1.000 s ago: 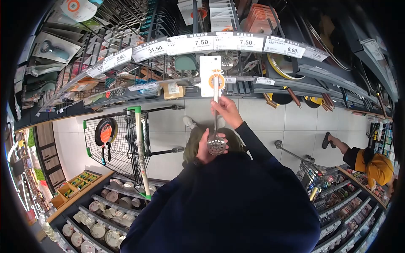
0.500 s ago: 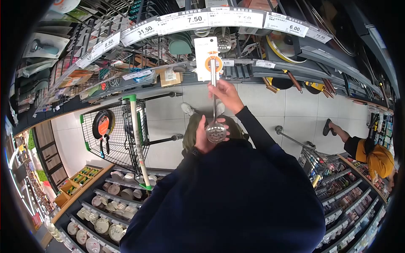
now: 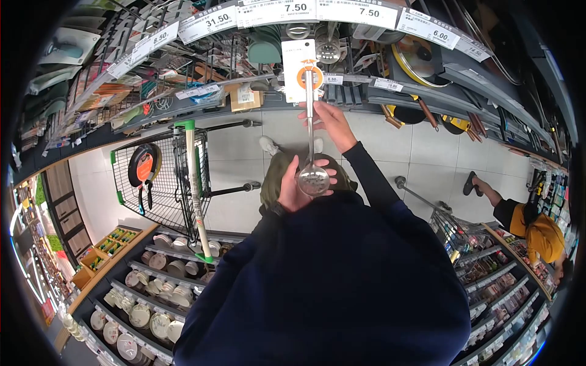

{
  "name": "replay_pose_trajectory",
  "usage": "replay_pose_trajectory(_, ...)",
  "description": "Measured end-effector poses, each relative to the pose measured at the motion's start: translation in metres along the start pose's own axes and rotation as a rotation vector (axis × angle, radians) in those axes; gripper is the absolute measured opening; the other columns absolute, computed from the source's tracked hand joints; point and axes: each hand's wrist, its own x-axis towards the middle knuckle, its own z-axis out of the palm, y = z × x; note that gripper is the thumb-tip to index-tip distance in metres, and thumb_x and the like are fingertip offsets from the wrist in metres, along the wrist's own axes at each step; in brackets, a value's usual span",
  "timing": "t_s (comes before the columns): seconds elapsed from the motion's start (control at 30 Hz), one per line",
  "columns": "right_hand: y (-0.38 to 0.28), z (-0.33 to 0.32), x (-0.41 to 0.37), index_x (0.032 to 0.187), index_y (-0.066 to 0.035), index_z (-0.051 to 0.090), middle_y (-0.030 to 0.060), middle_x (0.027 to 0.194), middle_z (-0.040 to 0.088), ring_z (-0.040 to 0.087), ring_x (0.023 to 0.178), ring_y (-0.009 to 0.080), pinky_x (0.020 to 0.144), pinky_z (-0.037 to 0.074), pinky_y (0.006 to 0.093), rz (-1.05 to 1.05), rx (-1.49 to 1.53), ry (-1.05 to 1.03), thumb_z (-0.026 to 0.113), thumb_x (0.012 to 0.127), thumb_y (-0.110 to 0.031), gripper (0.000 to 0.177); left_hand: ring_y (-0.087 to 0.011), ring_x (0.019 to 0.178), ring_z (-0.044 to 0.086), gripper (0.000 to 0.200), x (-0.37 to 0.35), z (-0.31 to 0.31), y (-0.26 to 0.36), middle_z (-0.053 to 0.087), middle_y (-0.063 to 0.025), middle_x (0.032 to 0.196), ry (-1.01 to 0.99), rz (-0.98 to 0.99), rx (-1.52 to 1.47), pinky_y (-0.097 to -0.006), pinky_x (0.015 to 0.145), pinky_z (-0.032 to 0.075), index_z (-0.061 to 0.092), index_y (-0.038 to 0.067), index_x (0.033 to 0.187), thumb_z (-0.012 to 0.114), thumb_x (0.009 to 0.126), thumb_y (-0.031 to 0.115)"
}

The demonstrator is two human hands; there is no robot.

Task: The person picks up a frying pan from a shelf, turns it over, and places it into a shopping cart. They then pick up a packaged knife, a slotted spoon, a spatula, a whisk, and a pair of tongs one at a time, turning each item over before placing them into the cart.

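1 skimmer point(image 3: 314, 180) before the torso, bowl cupped in left hand point(image 3: 292, 186), handle pinched by right hand point(image 3: 332, 124), 1 card point(image 3: 295, 76) near shelf price rail point(image 3: 278, 16), open floor point(image 3: 381, 160) both sides, then 2 carts point(image 3: 195, 183).

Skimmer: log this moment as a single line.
skimmer: in both hands | left hand: beneath its head | right hand: gripping its handle | card: behind handle | frying pan: in cart

The floor point(image 3: 436, 146) has pale grey square tiles. Along its far edge stands a dark rack point(image 3: 397, 97) with white price labels point(image 3: 354, 14). Beyond the left edge there are brown wooden panels point(image 3: 68, 206) and bright light strips point(image 3: 29, 283).
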Motion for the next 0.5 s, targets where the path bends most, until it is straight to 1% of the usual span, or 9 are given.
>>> replay_pose_trajectory(0.03,0.0,0.001,0.0,0.128,-0.005,0.061,0.0075,0.106,0.07,0.065,0.092,0.0139,0.083,0.05,0.0283,0.007,0.001,0.0,0.038,0.107,-0.038,0.045,-0.0346,0.112,0.062,0.08,0.001,0.0,0.0,0.061,-0.0206,0.127,-0.011,-0.003,0.002,-0.0482,0.09,0.053,0.047,0.003,0.139,0.024,0.097,0.068)
replay_pose_trajectory(0.1,-0.001,0.001,0.001,0.127,-0.008,0.061,0.0054,0.107,0.07,0.065,0.088,0.0114,0.079,0.052,0.0282,-0.016,-0.006,-0.002,0.039,0.107,-0.035,0.04,-0.0347,0.112,0.062,0.08,0.002,-0.002,0.001,0.061,-0.0207,0.127,-0.03,0.0,-0.032,-0.0485,0.09,0.053,0.047,0.003,0.139,0.024,0.098,0.068)
replay_pose_trajectory(0.13,0.0,-0.001,0.002,0.129,-0.008,0.06,0.0051,0.11,0.07,0.065,0.091,0.0119,0.08,0.052,0.0278,-0.017,-0.001,-0.017,0.042,0.106,-0.033,0.038,-0.0347,0.112,0.062,0.08,0.003,-0.003,0.0,0.061,-0.0209,0.127,-0.049,0.008,-0.062,-0.0487,0.091,0.053,0.047,0.003,0.139,0.024,0.098,0.068)
replay_pose_trajectory(0.3,0.0,-0.006,0.003,0.131,-0.008,0.059,0.0042,0.11,0.07,0.065,0.093,0.0128,0.082,0.051,0.0276,-0.007,0.033,-0.026,0.047,0.104,-0.028,0.036,-0.0359,0.114,0.061,0.081,0.003,0.0,0.005,0.059,-0.0223,0.129,-0.064,0.003,-0.066,-0.0497,0.092,0.053,0.045,0.003,0.141,0.024,0.098,0.068)
replay_pose_trajectory(0.4,-0.004,-0.007,0.003,0.133,-0.005,0.057,0.0085,0.115,0.067,0.063,0.098,0.0142,0.087,0.052,0.0304,-0.009,0.02,-0.022,0.048,0.104,-0.029,0.038,-0.0372,0.115,0.06,0.082,0.001,0.006,0.009,0.056,-0.0239,0.133,-0.106,-0.008,-0.029,-0.0502,0.093,0.052,0.043,0.002,0.143,0.023,0.098,0.068)
replay_pose_trajectory(0.5,-0.009,-0.007,0.005,0.133,-0.005,0.057,0.009,0.116,0.068,0.064,0.097,0.0146,0.086,0.052,0.0304,-0.051,0.029,-0.04,0.048,0.104,-0.029,0.039,-0.0381,0.116,0.06,0.083,0.002,0.011,0.01,0.053,-0.025,0.136,-0.127,0.002,-0.027,-0.0502,0.093,0.052,0.04,0.002,0.144,0.023,0.098,0.069)
